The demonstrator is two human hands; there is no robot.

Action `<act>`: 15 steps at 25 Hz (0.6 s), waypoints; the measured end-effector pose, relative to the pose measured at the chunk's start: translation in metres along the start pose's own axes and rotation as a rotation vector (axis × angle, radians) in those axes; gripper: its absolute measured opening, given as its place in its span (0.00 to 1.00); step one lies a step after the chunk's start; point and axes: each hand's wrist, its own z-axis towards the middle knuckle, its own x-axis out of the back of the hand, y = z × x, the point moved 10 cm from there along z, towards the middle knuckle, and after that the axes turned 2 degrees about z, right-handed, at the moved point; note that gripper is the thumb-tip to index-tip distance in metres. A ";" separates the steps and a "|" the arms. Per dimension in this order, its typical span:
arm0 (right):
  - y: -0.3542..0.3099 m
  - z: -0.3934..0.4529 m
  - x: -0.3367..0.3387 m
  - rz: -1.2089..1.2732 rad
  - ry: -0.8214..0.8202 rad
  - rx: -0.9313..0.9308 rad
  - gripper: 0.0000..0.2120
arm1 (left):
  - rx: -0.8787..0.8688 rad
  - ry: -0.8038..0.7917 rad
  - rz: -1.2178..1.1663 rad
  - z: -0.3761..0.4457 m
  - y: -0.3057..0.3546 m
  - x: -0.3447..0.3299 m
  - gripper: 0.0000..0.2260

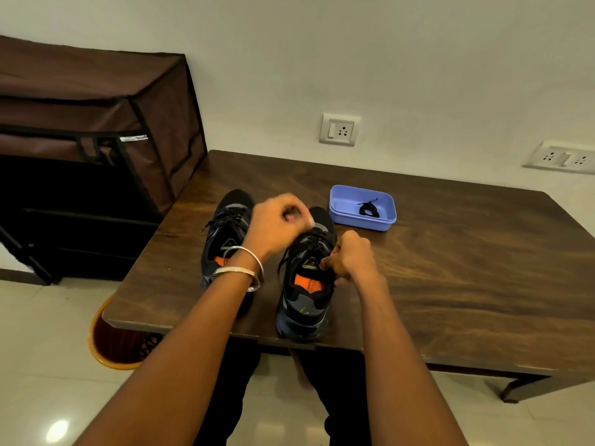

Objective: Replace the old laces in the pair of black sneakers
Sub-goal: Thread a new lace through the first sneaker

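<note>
1. The 2 black sneakers stand side by side on the dark wooden table [450, 268], toes pointing away from the person. The right sneaker [307, 284] is near the front edge of the table; the left sneaker [225, 233] is a little farther back, partly hidden by the left forearm.
2. The right hand [349, 259] has its grip pressed together at the collar of the right sneaker, beside the upper eyelets; I judge it pinches the lace or the collar edge there, but the picture does not show which.
3. The left hand [278, 222] is blurred above the laces of the right sneaker [317, 239], fingers curled. A lace end may be pinched in it, but I cannot tell.
4. Handling, as a judgement: the lace is thin, soft and light, so it bends and slips easily. It is best taken near the stiff tip and pulled out one eyelet at a time, while the other hand steadies the sneaker by its firmer heel or collar.
5. The sneaker seems light, with a padded textile upper, grey-blue panels, an orange insole and a thick rubber sole that should sit steadily on the table.
6. A smooth lilac plastic tray [341, 201] with rounded corners stands just behind the right sneaker and holds 1 coiled black lace [368, 209].
</note>
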 end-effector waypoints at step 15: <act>-0.002 0.003 0.004 -0.050 0.070 0.042 0.12 | 0.602 -0.086 -0.504 -0.022 -0.042 -0.054 0.11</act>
